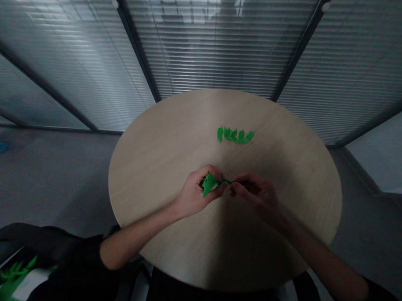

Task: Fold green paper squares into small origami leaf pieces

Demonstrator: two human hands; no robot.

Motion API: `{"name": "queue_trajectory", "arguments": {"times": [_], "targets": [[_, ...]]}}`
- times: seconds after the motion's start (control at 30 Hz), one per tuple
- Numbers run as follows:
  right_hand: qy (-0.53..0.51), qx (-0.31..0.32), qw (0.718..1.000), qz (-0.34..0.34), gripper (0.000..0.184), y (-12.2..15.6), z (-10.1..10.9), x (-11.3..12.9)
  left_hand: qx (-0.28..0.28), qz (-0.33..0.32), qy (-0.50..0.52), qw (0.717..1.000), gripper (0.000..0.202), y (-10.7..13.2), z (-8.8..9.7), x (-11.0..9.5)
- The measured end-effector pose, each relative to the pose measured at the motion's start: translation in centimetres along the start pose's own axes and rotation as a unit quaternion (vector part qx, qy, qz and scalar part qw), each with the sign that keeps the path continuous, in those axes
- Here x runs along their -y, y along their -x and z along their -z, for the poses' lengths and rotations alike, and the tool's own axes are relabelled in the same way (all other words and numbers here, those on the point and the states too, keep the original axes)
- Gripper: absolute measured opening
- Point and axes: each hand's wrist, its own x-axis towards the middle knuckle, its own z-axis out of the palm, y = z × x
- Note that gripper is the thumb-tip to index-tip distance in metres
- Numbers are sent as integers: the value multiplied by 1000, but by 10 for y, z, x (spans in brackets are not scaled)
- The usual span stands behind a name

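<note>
Gripping a green piece (209, 184) above the desk (161, 144), left-hand fingers (215, 194) curl round it while right-hand fingers (244, 191) pinch its thin end.

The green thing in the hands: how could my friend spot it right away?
Find the round table in front of the blinds. Near its middle, the green piece shows in the left hand, its thin end reaching the right hand. Unlike the small green pieces lying in a row farther back, this one is held and has a wide, pointed part.

No lettering can be read; no numbers or signs either.
</note>
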Motion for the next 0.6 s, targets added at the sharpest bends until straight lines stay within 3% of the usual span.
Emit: {"name": "queue_trajectory", "arguments": {"times": [0.6], "targets": [[20,-4,1000,-5,28,1,-2,3,-9,34,13,999,18,-1,-2,-5]]}}
